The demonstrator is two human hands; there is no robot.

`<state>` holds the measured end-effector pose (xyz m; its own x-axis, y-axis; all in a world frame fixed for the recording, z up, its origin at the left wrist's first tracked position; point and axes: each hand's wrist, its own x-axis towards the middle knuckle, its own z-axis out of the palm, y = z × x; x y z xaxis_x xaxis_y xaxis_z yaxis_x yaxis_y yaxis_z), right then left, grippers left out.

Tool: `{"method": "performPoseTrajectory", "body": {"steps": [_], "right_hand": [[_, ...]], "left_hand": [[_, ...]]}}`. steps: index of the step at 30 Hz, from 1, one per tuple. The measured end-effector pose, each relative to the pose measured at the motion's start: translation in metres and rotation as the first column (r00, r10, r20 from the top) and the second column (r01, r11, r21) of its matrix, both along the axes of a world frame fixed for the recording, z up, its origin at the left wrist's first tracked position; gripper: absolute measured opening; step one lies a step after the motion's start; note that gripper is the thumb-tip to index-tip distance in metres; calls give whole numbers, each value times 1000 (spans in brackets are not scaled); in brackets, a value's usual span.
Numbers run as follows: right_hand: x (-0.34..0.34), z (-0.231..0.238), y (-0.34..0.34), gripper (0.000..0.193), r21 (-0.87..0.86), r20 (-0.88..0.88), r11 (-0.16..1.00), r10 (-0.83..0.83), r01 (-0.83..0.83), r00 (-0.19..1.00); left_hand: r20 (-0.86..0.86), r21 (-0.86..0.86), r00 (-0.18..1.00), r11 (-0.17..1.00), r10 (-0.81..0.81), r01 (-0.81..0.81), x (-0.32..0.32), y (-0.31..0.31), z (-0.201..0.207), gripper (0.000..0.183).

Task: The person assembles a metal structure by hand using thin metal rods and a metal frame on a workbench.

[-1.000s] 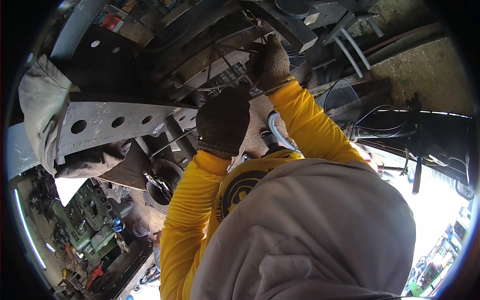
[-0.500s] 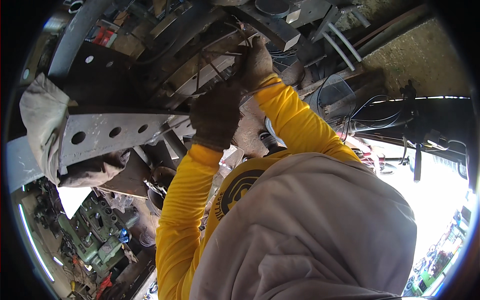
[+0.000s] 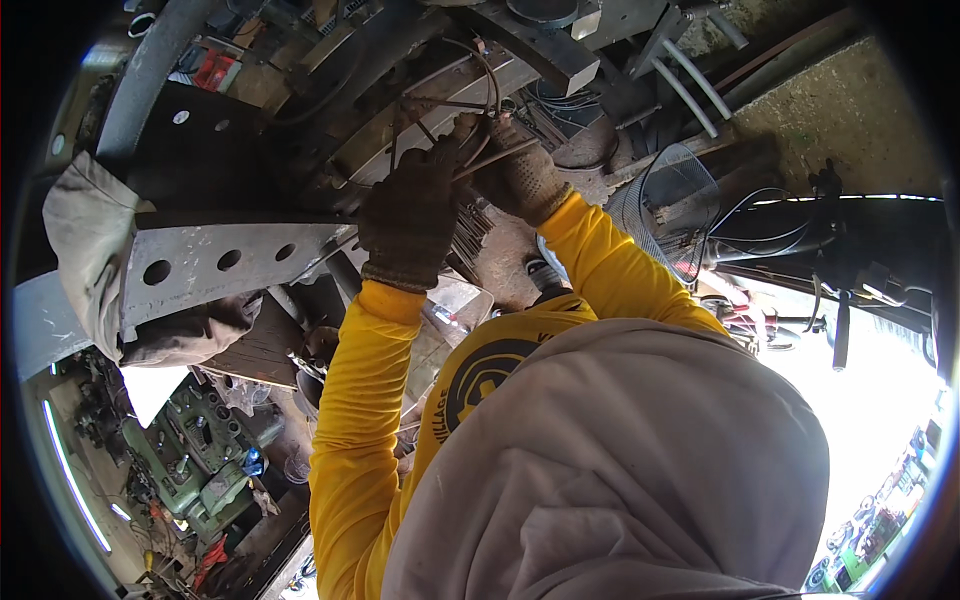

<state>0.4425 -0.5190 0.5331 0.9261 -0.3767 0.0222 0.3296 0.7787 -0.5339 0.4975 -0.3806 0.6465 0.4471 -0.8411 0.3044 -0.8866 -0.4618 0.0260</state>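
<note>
Both my hands wear dark work gloves and are close together over a metal workbench. My left hand [image 3: 408, 222] is closed around the near end of a thin metal rod [image 3: 500, 157], which slants up and to the right. Just right of it, my right hand [image 3: 522, 182] has its fingers curled at the same rod, partly behind it. A thin curved strand [image 3: 494, 85], rod or cable, rises above the right hand's fingers. Further thin rods [image 3: 440, 102] form an angular shape beyond the left glove. Where these join is hidden by the gloves.
A grey steel beam with round holes [image 3: 205, 262] runs at the left, with a beige cloth [image 3: 88, 235] draped over its end. A wire mesh basket [image 3: 665, 205] stands at right. Green machinery [image 3: 195, 470] is at lower left. Heavy steel blocks [image 3: 560, 60] lie at the far side.
My right hand has moved down and slightly right, turning so the rod shows across its fingers. My left hand has shifted slightly left. The curved strand now stands out more clearly.
</note>
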Motion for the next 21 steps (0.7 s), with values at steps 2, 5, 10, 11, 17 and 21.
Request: {"method": "performPoseTrajectory", "body": {"steps": [2, 5, 10, 11, 17, 21], "right_hand": [[0, -7, 1, 29, -732, 36, 656, -231, 183, 972], [-8, 23, 3, 26, -995, 32, -96, -522, -21, 852], [1, -11, 1, 27, -858, 62, 437, -433, 270, 899], [0, -11, -3, 27, -794, -15, 568, -372, 215, 928], [-10, 35, -46, 36, -528, -427, 843, -156, -105, 891], [-9, 36, -53, 33, -909, -258, 404, -344, -106, 903]], "left_hand": [[-15, -60, 998, 997, -56, 55, 9, 1, 5, 30], [-52, -60, 997, 996, -64, 61, 26, 10, 4, 30], [-49, -9, 996, 997, -71, 70, 17, 5, 2, 26], [-22, 36, 999, 998, -43, 44, 11, 4, 2, 24], [33, 143, 999, 989, 30, -34, -7, -22, -8, 31], [1, 94, 1000, 995, 21, -21, -1, -20, -6, 34]]}}
